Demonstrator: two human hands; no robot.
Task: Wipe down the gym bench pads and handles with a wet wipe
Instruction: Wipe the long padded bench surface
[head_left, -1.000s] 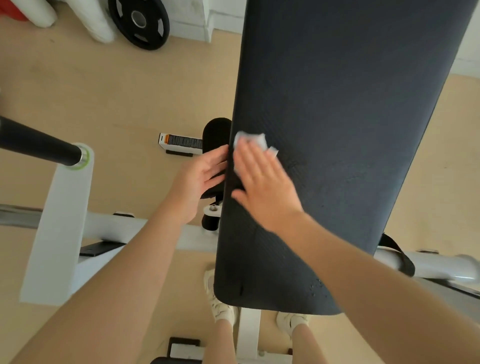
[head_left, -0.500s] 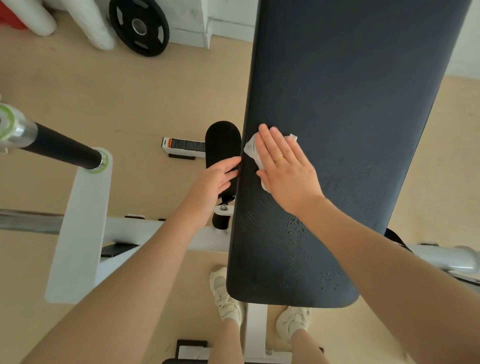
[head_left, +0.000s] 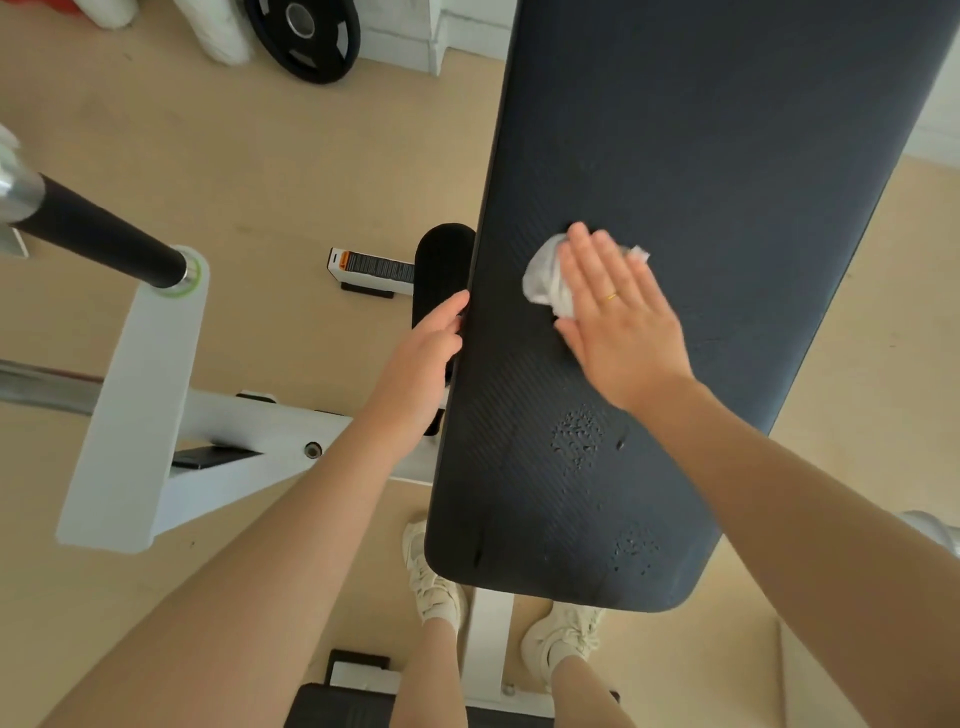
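Crumpled white wet wipe (head_left: 545, 278) pinned flat under the straight, spread fingers of the right hand (head_left: 621, 319), bunched mostly beneath the index-finger side with a small corner poking out past the little finger, lying mid-width on the long dark textured bench pad (head_left: 701, 156). Pad's long axis running from the near rounded end away toward the far wall. Left hand (head_left: 423, 358) curled round the pad's left edge, thumb on top, forearm reaching straight forward; right forearm angled in from the lower right, palm down.

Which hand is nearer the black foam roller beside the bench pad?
Left. The left hand grips the bench pad's edge right beside the foam roller; the right hand presses the wipe mid-pad, farther away.
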